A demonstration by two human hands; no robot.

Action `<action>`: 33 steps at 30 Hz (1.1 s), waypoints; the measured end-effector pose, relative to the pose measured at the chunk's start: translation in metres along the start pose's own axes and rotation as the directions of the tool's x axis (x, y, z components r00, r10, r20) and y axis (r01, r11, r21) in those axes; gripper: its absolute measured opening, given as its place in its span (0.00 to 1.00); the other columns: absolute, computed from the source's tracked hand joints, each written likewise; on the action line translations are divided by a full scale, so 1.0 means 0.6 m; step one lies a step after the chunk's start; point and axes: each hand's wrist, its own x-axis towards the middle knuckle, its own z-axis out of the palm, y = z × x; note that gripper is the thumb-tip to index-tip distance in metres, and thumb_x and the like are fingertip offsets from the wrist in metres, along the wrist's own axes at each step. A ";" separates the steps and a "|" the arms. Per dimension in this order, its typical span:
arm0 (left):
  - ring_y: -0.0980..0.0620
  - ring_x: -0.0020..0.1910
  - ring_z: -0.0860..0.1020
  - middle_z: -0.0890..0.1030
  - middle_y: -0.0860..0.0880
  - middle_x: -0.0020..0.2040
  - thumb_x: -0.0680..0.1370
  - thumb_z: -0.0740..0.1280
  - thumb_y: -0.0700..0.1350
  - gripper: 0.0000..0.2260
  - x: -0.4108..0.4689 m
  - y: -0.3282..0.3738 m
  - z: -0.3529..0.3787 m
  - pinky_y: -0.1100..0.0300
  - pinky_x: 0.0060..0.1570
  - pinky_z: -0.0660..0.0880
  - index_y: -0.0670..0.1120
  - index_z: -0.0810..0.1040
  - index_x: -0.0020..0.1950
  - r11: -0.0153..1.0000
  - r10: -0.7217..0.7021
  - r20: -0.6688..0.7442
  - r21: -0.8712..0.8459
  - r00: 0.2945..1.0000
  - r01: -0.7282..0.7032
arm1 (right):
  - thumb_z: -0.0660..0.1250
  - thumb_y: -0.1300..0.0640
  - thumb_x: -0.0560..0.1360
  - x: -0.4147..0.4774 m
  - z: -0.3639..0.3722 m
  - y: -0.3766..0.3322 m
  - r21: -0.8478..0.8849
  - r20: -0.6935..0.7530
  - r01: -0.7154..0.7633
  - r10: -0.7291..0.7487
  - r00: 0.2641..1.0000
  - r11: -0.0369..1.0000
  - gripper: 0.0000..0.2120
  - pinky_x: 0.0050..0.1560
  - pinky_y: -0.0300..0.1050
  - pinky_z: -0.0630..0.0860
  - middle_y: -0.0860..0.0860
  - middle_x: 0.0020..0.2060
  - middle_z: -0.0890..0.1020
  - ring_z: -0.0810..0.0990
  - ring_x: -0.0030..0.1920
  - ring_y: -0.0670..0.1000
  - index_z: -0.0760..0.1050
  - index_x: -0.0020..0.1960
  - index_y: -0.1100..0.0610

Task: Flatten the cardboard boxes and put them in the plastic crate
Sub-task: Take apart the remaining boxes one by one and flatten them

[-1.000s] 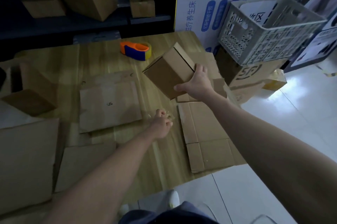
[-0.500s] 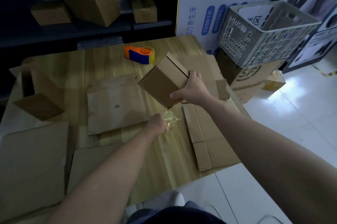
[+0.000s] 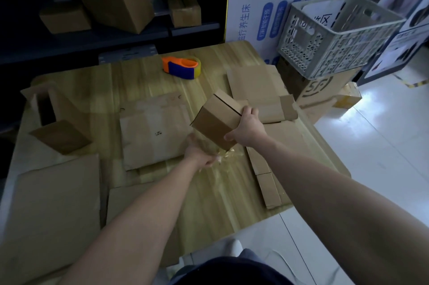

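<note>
The right hand (image 3: 246, 131) gripped a small closed cardboard box (image 3: 218, 119), tilted above the tabletop (image 3: 139, 80); the left hand (image 3: 199, 153) pinched crumpled clear tape (image 3: 229, 153) just beneath it, well apart from the pale plastic crate (image 3: 334, 36)

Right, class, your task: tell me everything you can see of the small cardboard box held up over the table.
The small cardboard box is plain brown corrugated board, assembled and not yet flattened, with a dark seam line across its upper face. It is tilted and lifted off the wooden table. The right hand grips its near end, thumb underneath and fingers over the top. Crumpled clear tape appears to trail from its lower corner into the left hand, which holds it.
</note>
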 end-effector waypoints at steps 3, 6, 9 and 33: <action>0.43 0.56 0.76 0.74 0.41 0.61 0.73 0.72 0.37 0.25 -0.002 0.010 -0.026 0.63 0.44 0.75 0.38 0.67 0.67 0.995 0.003 -0.067 0.098 0.998 0.003 | 0.81 0.51 0.60 0.001 -0.004 -0.008 -0.029 -0.019 -0.008 0.008 1.000 1.000 0.47 0.56 0.55 0.76 0.55 0.64 0.62 0.73 0.59 0.60 0.58 0.69 0.60; 0.43 0.55 0.77 0.78 0.42 0.56 0.78 0.64 0.44 0.10 -0.008 0.038 -0.060 0.58 0.48 0.71 0.40 0.76 0.56 0.988 0.117 -0.374 -0.054 0.920 -0.147 | 0.80 0.51 0.59 0.002 -0.015 -0.024 -0.062 -0.035 0.031 -0.034 0.999 0.998 0.46 0.52 0.54 0.77 0.54 0.62 0.63 0.73 0.58 0.59 0.58 0.68 0.57; 0.51 0.48 0.77 0.77 0.45 0.52 0.78 0.62 0.56 0.16 -0.024 0.084 -0.081 0.65 0.38 0.69 0.44 0.75 0.53 0.914 0.246 -0.433 -0.195 0.867 -0.357 | 0.79 0.51 0.60 0.000 -0.022 -0.043 -0.126 -0.036 0.064 -0.069 0.997 0.990 0.46 0.55 0.56 0.77 0.54 0.62 0.63 0.71 0.60 0.59 0.57 0.70 0.57; 0.46 0.50 0.77 0.77 0.44 0.49 0.72 0.60 0.32 0.11 -0.047 0.106 -0.208 0.49 0.51 0.79 0.47 0.72 0.47 0.739 0.138 -0.291 -0.606 0.947 -0.293 | 0.68 0.41 0.72 -0.018 -0.051 -0.150 -0.141 -0.025 0.357 -0.364 0.931 0.923 0.34 0.54 0.51 0.75 0.57 0.61 0.68 0.75 0.56 0.57 0.63 0.70 0.58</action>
